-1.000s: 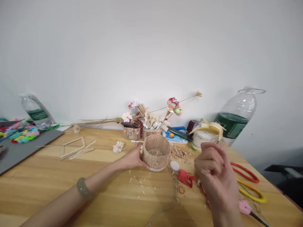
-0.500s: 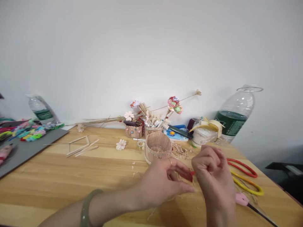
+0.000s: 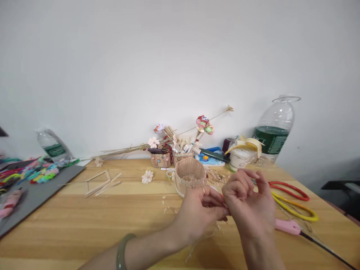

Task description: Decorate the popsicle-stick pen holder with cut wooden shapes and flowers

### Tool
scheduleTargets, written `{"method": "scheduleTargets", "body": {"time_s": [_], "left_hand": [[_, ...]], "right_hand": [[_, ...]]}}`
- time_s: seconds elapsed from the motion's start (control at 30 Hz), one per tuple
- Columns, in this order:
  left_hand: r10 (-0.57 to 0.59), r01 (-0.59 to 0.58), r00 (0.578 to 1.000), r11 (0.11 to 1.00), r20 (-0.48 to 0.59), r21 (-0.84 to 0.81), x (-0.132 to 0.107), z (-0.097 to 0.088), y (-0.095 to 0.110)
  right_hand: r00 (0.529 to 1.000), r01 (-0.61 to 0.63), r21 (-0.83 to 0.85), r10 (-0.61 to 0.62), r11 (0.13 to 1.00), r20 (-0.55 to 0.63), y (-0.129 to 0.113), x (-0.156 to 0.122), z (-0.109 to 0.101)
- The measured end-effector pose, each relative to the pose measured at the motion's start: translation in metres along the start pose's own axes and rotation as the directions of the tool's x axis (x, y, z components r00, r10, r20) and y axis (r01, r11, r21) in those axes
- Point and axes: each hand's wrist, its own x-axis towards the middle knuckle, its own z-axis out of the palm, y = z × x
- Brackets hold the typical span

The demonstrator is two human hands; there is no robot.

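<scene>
Here, the left hand (image 3: 195, 213), fingertips drawn together, meets the curled right hand (image 3: 249, 202) near the round container (image 3: 184, 182); whether either grasps anything, I cannot tell

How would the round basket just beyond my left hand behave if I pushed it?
The basket would probably slide rather than tip, being broad for its height. Its upright ribbed wall looks fairly stiff, and the thin rim suggests it's light.

Your round slatted basket (image 3: 190, 183) is pale pinkish tan, your wooden tabletop (image 3: 112, 225) honey-yellow with darker grain stripes. You wear a plain grey-green bangle (image 3: 121, 253). You see a red loop (image 3: 304, 195), a yellow loop (image 3: 313, 217) and a large clear plastic bottle (image 3: 271, 138) labelled dark green.
</scene>
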Motion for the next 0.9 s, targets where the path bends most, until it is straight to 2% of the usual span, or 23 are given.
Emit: {"method": "scheduleTargets", "body": {"time_s": [0.1,0.17,0.2,0.33,0.43,0.5,0.6,0.67,0.7,0.73,0.8,0.87,0.9], "left_hand": [[0.026,-0.027,0.999,0.999,0.031,0.023,0.005,-0.008,0.0],[0.023,-0.023,1.0,0.998,0.011,0.053,0.008,-0.013,0.002],[0.016,-0.015,1.0,0.997,-0.001,0.071,0.01,-0.016,0.003],[-0.008,0.009,1.0,0.996,-0.008,0.088,0.019,-0.022,0.006],[-0.013,0.013,1.0,0.998,0.001,0.062,0.026,-0.026,0.004],[-0.006,0.006,1.0,0.999,-0.003,0.049,0.031,-0.028,0.001],[-0.012,0.013,1.0,0.999,-0.013,0.047,0.037,-0.028,-0.004],[-0.024,0.024,1.0,0.998,-0.016,0.057,0.04,-0.026,-0.006],[-0.026,0.027,1.0,0.998,-0.018,0.062,0.041,-0.025,-0.007],[-0.026,0.027,0.999,0.997,-0.022,0.067,0.042,-0.024,-0.007],[-0.017,0.02,0.999,0.997,-0.034,0.073,0.043,-0.021,-0.006],[-0.009,0.012,0.999,0.997,-0.031,0.081,0.043,-0.019,-0.003],[-0.008,0.01,1.0,0.996,-0.024,0.088,0.044,-0.017,-0.001]], "right_hand": [[0.999,0.031,-0.104,-0.036,0.994,-0.038,-0.006,0.001,0.006],[0.994,0.083,-0.283,-0.101,0.955,-0.048,-0.017,0.002,0.016],[0.989,0.12,-0.398,-0.146,0.91,-0.036,-0.024,0.001,0.022],[0.949,0.28,-0.724,-0.296,0.63,0.11,-0.058,0.0,0.05],[0.925,0.311,-0.899,-0.315,0.309,0.212,-0.083,0.003,0.068],[0.917,0.301,-0.95,-0.296,0.079,0.267,-0.095,0.009,0.074],[0.907,0.256,-0.925,-0.263,-0.28,0.33,-0.102,0.019,0.067],[0.918,0.196,-0.804,-0.184,-0.562,0.352,-0.1,0.025,0.053],[0.934,0.186,-0.704,-0.099,-0.685,0.344,-0.097,0.026,0.045],[0.949,0.206,-0.614,0.004,-0.762,0.314,-0.092,0.027,0.036],[0.959,0.272,-0.476,0.193,-0.837,0.208,-0.08,0.026,0.02],[0.929,0.364,-0.382,0.36,-0.85,0.084,-0.069,0.024,0.009],[0.903,0.422,-0.34,0.422,-0.841,0.077,-0.064,0.023,0.006]]}}
